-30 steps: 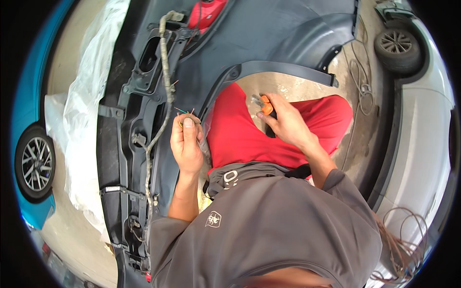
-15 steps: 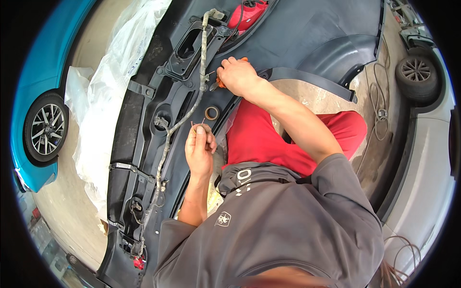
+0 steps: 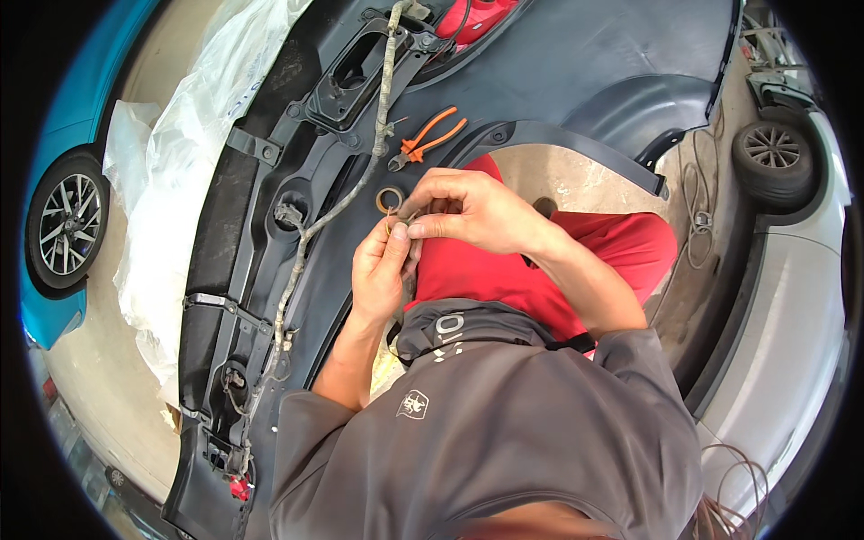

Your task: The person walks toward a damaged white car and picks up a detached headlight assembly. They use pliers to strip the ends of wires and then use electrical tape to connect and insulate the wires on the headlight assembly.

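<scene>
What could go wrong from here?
- The left hand pinches thin wires with the right hand up against it; fingers hide most of them, so a strand might slip or break unnoticed.
- The tape roll lies right beside the fingers and could get bumped away.
- The orange-handled pliers lie loose on the dark panel; a knock might slide them off or scratch it.

The orange-handled pliers (image 3: 413,150), in the right hand (image 3: 468,211) a second ago, now lie released on the dark car panel (image 3: 508,90), on the far side of both hands, handles pointing far and right. The right hand is now at the left hand (image 3: 378,272), thumb and fingers pinching at the thin wires (image 3: 391,219) there and partly covering them.
</scene>
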